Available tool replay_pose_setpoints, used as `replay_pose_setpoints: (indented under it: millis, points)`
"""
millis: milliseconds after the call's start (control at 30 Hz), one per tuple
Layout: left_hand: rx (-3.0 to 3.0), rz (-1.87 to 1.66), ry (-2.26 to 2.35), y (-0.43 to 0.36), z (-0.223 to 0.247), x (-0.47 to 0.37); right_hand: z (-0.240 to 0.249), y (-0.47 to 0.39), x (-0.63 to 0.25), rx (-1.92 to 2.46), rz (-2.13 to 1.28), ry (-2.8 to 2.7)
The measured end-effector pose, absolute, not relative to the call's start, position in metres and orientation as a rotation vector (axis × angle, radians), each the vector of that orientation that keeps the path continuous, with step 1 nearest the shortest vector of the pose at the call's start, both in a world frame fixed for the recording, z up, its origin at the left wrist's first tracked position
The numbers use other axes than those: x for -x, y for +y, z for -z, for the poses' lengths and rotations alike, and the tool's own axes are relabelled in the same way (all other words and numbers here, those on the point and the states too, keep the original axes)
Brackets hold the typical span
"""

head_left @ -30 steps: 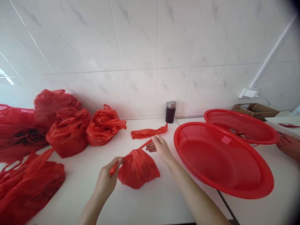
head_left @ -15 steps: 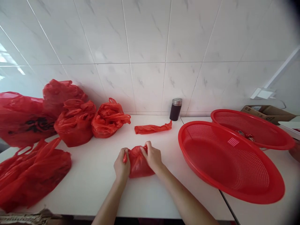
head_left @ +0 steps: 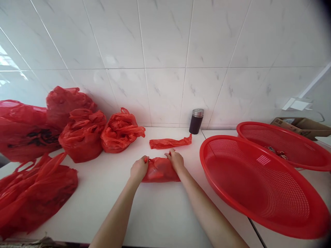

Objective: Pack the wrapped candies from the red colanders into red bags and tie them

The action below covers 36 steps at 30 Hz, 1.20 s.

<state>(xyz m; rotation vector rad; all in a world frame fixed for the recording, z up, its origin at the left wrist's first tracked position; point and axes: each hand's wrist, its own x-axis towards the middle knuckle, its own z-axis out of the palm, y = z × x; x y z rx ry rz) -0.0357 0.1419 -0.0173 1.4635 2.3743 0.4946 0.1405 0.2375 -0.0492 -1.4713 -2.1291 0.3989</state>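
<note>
A small filled red plastic bag (head_left: 160, 170) rests on the white table in front of me. My left hand (head_left: 139, 168) is closed on its upper left corner, with a bit of red plastic showing by the thumb. At the upper right corner my right hand (head_left: 176, 160) pinches the plastic. Between the two hands the top of the bag is pulled wide, and something bulky presses against the film; what it is I cannot make out. Just beyond lies a flat, folded red plastic bag (head_left: 169, 142).
Several full red bags stand at the left, among them a tied one (head_left: 120, 134) and a large one (head_left: 28, 137). A dark flask (head_left: 196, 122) stands near the tiled wall. At the right are a large red basket (head_left: 232, 175), a second basket (head_left: 305, 144) and a cardboard box (head_left: 305, 127).
Both hands have moved away from me and slightly apart, stretching the bag's top wider. The bag now sits farther from the table's front edge and looks flatter.
</note>
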Motion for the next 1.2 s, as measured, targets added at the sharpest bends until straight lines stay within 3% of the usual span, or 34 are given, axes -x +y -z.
replay_pose_setpoints:
  millis: [333, 767, 967, 1200]
  points:
    - [-1.621, -0.309, 2.481, 0.157, 0.038, 0.032, 0.066, 0.242, -0.135, 1.505, -0.29, -2.105]
    - [-1.673, -0.355, 2.515, 0.153, 0.047, 0.03, 0.064, 0.241, -0.136, 1.491, -0.293, -2.106]
    - [-1.672, -0.508, 2.489, 0.15, 0.047, 0.029, 0.06, 0.236, -0.138, 1.466, -0.317, -2.082]
    - [-1.655, -0.963, 2.401, 0.134, 0.032, 0.017, 0.048, 0.201, -0.147, 1.455, -0.285, -2.008]
